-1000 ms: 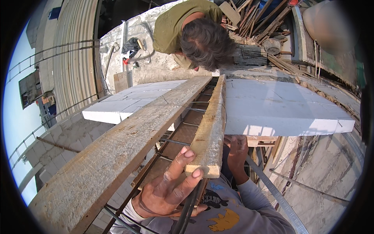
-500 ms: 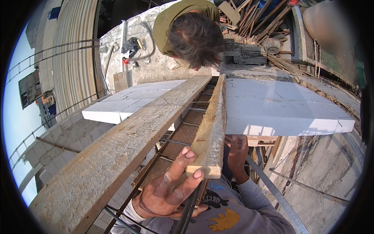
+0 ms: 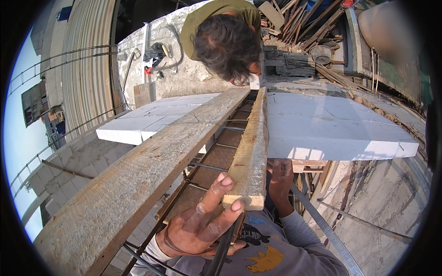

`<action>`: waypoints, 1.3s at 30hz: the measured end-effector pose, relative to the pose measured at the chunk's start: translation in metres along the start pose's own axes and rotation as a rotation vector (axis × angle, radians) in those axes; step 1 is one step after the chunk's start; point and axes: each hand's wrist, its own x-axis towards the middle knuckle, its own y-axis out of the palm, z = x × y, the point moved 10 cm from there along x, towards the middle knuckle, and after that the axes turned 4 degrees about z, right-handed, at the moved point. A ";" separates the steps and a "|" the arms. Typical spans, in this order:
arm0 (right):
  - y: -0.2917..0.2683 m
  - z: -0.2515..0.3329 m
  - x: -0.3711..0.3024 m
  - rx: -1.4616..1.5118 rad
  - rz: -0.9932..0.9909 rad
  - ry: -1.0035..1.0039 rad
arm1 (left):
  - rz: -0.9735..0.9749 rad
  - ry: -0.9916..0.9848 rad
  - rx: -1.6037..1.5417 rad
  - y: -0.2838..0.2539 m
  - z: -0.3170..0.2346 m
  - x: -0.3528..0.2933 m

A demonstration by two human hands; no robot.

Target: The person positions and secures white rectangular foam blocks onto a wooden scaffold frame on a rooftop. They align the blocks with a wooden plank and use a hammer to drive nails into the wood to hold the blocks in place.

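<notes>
My left hand [image 3: 200, 225] is at the near end of a narrow wooden board [image 3: 248, 170]. Two of its fingers are stretched apart, touching the board's left edge and end face; lower fingers pass by a dark steel bar [image 3: 224, 246]. On the board's right, under the front edge of white blocks [image 3: 331, 124], is my right hand [image 3: 280, 181]. Its visible fingers point up, close together; what they grip, if anything, is hidden. A wider plank [image 3: 138, 170] slants along the left. Between the two boards runs a reinforcing-bar cage [image 3: 207, 166].
A co-worker [image 3: 225, 41] in an olive shirt bends over the boards' far end. More white blocks [image 3: 124, 126] lie left of the plank. A metal strip [image 3: 322, 225] slants down at the right. Scrap timber [image 3: 308, 27] and a bucket [image 3: 321, 54] are at the far right.
The board's near end has shifted slightly right, and my left fingertips have moved a little with it. The co-worker's head has moved slightly left. My right hand stays in place.
</notes>
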 end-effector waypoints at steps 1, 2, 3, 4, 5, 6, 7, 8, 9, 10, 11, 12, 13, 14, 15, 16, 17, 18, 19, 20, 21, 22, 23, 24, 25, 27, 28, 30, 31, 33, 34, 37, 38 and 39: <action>0.000 0.001 0.000 -0.017 -0.006 0.003 | -0.018 0.028 0.003 -0.001 -0.001 0.001; 0.000 0.000 0.000 -0.010 -0.008 0.005 | -0.037 0.056 0.007 -0.001 -0.001 0.001; 0.000 -0.001 0.000 -0.004 -0.010 0.007 | -0.066 0.081 -0.002 0.002 0.000 0.001; -0.001 -0.002 0.001 0.002 -0.008 0.010 | -0.069 0.085 -0.003 0.003 0.000 0.001; -0.001 -0.001 0.001 -0.007 -0.010 0.010 | -0.072 0.090 -0.005 0.004 0.000 0.000; -0.001 0.000 0.001 -0.017 -0.012 0.009 | -0.046 0.079 0.001 0.005 0.001 -0.001; -0.001 0.001 0.001 -0.026 -0.015 0.008 | -0.021 0.069 0.006 0.005 0.002 -0.003; -0.001 0.001 0.000 -0.021 -0.015 0.005 | 0.005 0.058 0.011 0.005 0.002 -0.005; 0.000 0.001 0.000 -0.015 -0.015 0.001 | 0.031 0.048 0.016 0.006 0.002 -0.006; 0.000 0.000 0.000 -0.010 -0.015 -0.002 | 0.048 0.030 0.007 0.005 0.002 -0.005; 0.000 -0.001 0.001 -0.005 -0.011 -0.004 | 0.062 0.010 -0.003 0.004 0.002 -0.004; -0.001 -0.002 0.001 0.000 -0.007 -0.006 | 0.068 -0.017 -0.027 0.001 0.000 0.000; 0.000 -0.002 0.001 0.005 -0.004 -0.007 | 0.041 0.011 -0.037 0.001 0.001 0.000; 0.000 -0.002 0.001 0.005 -0.004 -0.004 | 0.017 0.041 -0.044 0.001 0.001 0.001; 0.000 0.000 0.001 0.004 -0.004 -0.001 | 0.004 0.065 -0.051 0.002 0.000 0.001; 0.000 0.001 0.000 0.003 -0.004 0.002 | -0.003 0.082 -0.051 0.003 0.000 0.002; 0.000 0.001 0.000 -0.002 -0.004 -0.001 | -0.006 0.092 -0.053 0.004 0.000 0.002; 0.000 0.002 0.001 -0.007 -0.005 -0.004 | -0.004 0.100 -0.054 0.004 0.001 0.003; 0.000 0.002 0.001 -0.013 -0.005 -0.007 | -0.002 0.102 -0.056 0.005 0.001 0.003; 0.000 0.001 0.001 -0.006 -0.003 -0.007 | 0.000 0.104 -0.059 0.005 0.001 0.003; 0.000 0.000 0.001 0.001 -0.001 -0.007 | 0.002 0.104 -0.059 0.005 0.001 0.003; -0.001 -0.001 0.001 0.007 0.001 -0.007 | 0.005 0.108 -0.061 0.006 0.001 0.003; 0.000 -0.001 0.001 0.003 0.001 -0.006 | 0.010 0.110 -0.065 0.006 0.002 0.002; 0.000 0.000 0.001 -0.001 0.000 -0.006 | 0.017 0.111 -0.065 0.007 0.003 0.001; 0.000 0.001 0.001 -0.005 0.000 -0.006 | 0.026 0.111 -0.065 0.007 0.003 0.000; 0.000 0.001 0.001 -0.024 -0.005 0.001 | 0.046 0.102 -0.078 0.007 0.005 -0.002; -0.001 0.001 0.001 -0.033 -0.008 0.003 | 0.061 0.083 -0.111 0.007 0.007 -0.003; 0.000 0.004 0.000 -0.050 0.003 0.017 | 0.057 0.022 -0.167 0.006 0.005 -0.004; 0.001 0.005 0.000 -0.059 0.008 0.024 | 0.042 0.027 -0.179 0.006 0.004 -0.005; 0.001 0.005 0.000 -0.051 0.001 0.033 | 0.022 0.091 -0.193 0.010 0.010 -0.007; 0.000 0.005 -0.001 -0.047 -0.001 0.038 | 0.019 0.095 -0.199 0.010 0.010 -0.007; 0.001 0.005 0.000 -0.049 0.005 0.028 | 0.011 0.045 -0.236 0.007 0.008 -0.006; 0.001 0.004 0.000 -0.045 0.005 0.034 | 0.009 0.032 -0.248 0.007 0.008 -0.005; 0.000 0.002 0.000 -0.042 0.006 0.040 | -0.002 0.050 -0.259 0.008 0.009 -0.005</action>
